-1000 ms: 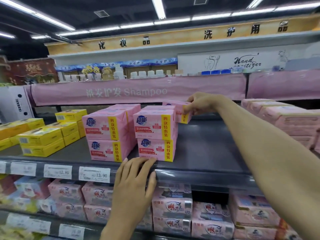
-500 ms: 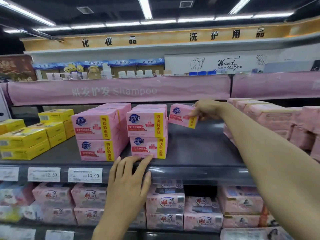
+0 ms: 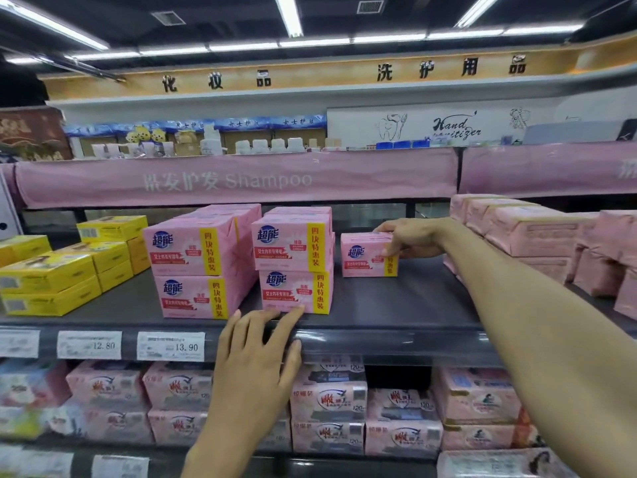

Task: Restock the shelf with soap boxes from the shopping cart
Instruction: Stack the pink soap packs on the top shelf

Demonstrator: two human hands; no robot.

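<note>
Soap box (image 3: 367,255) stands on the shelf (image 3: 396,301) right of center, just beside two pink stacks (image 3: 294,260). Right hand (image 3: 412,236) pinches its upper right corner. Left hand (image 3: 256,360) lies flat, fingers straight, on the shelf's front edge, lower center.

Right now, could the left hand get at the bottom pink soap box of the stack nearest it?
Probably yes. The left hand rests on the shelf edge, its fingers right at the front of the bottom soap box, with nothing between them.
</note>
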